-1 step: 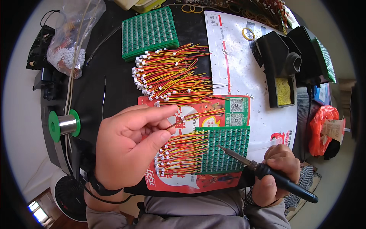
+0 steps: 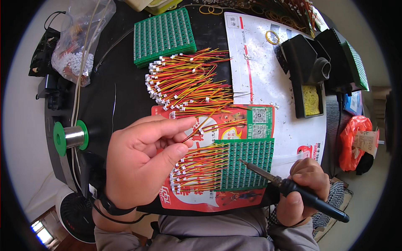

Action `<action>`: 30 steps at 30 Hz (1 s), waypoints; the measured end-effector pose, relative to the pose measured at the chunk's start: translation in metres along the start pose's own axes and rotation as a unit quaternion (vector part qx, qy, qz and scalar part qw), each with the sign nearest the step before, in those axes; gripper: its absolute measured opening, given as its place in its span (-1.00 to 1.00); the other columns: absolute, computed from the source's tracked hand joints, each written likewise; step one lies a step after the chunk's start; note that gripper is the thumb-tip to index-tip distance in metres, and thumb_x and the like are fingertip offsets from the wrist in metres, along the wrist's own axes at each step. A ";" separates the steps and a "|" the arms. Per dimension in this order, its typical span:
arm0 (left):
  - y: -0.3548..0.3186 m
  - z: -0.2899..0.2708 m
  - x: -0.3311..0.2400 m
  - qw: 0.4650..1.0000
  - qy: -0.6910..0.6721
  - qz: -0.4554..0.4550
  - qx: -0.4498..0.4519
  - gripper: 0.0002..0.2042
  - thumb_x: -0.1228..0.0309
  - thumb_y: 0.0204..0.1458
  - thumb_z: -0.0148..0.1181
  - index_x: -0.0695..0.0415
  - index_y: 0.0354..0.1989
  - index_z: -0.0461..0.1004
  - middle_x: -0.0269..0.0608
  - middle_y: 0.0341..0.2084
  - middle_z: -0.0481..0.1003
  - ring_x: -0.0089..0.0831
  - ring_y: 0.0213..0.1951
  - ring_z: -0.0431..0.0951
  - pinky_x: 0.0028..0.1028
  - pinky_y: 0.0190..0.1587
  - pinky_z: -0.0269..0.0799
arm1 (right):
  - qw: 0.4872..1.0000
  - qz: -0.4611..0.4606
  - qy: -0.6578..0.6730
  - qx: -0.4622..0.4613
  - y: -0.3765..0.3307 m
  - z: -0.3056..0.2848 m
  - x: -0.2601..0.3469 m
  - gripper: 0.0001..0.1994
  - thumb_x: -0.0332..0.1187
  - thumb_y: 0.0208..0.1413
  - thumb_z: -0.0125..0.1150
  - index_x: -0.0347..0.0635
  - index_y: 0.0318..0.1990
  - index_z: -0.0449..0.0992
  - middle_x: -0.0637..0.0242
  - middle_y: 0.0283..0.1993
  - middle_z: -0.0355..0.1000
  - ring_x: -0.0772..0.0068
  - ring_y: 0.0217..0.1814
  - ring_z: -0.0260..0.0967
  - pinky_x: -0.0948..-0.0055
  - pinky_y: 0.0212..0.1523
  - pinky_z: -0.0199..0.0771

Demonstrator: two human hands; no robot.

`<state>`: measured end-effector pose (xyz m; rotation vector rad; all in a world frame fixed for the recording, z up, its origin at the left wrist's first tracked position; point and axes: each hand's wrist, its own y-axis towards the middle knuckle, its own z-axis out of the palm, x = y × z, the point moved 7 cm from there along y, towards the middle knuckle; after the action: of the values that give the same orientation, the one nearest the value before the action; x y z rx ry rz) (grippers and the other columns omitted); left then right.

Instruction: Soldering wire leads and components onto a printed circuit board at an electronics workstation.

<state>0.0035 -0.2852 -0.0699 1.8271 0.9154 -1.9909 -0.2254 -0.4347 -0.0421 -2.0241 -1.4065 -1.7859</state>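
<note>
Thumb and fingers of my left hand point(image 2: 146, 150) are closed on a thin cable point(image 2: 204, 124), which slants up to the right. In my right hand point(image 2: 307, 188) is a soldering iron point(image 2: 289, 187) with a black handle; its tip points left, over the green circuit board panel point(image 2: 249, 163). I cannot tell whether the tip touches the panel. Red, yellow and dark wires point(image 2: 205, 167) with white connectors lie in a row along the panel's left side. Beyond my left hand lies a larger pile of such cables point(image 2: 188, 79).
At the back stands a stack of green panels point(image 2: 164, 35). A soldering stand point(image 2: 307, 62) with a yellow sponge point(image 2: 312, 100) is at the right. A solder spool point(image 2: 72, 137) stands at the left, near a bag of connectors point(image 2: 77, 58). A red printed sheet point(image 2: 165, 201) lies beneath the panel.
The cable in my left fingers has swung: its free end now reaches further up and right. My right hand and the soldering iron show no visible movement.
</note>
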 end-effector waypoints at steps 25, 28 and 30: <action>-0.033 0.045 -0.017 0.892 0.313 0.317 0.073 -0.72 0.72 -0.29 0.35 0.22 -0.31 0.66 -0.18 -0.49 0.55 -0.25 -0.51 0.56 -0.37 -0.44 0.49 | 0.999 -0.025 -0.016 0.043 0.008 0.011 0.003 -0.72 -0.40 -0.12 0.40 -0.37 -0.29 0.48 0.27 -0.64 0.35 0.42 -0.72 0.19 0.41 -0.69 0.15; -0.035 0.049 -0.015 0.880 0.327 0.334 0.088 -0.70 0.68 -0.30 0.38 0.22 -0.29 0.67 -0.20 -0.48 0.55 -0.28 -0.53 0.54 -0.39 -0.48 0.44 | 0.998 -0.031 -0.016 0.046 0.009 0.012 0.004 -0.73 -0.40 -0.12 0.40 -0.37 -0.31 0.48 0.29 -0.65 0.35 0.43 -0.73 0.19 0.42 -0.69 0.14; -0.035 0.052 -0.009 0.879 0.322 0.343 0.077 -0.71 0.66 -0.30 0.39 0.22 -0.29 0.66 -0.21 -0.47 0.55 -0.28 -0.53 0.53 -0.39 -0.50 0.43 | 0.998 -0.040 -0.018 0.043 0.008 0.012 0.005 -0.73 -0.40 -0.11 0.40 -0.37 -0.31 0.48 0.30 -0.65 0.35 0.44 -0.73 0.20 0.43 -0.69 0.14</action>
<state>-0.0573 -0.2927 -0.0523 2.4982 0.1525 -1.0484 -0.2118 -0.4297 -0.0376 -1.9922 -1.5681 -1.6959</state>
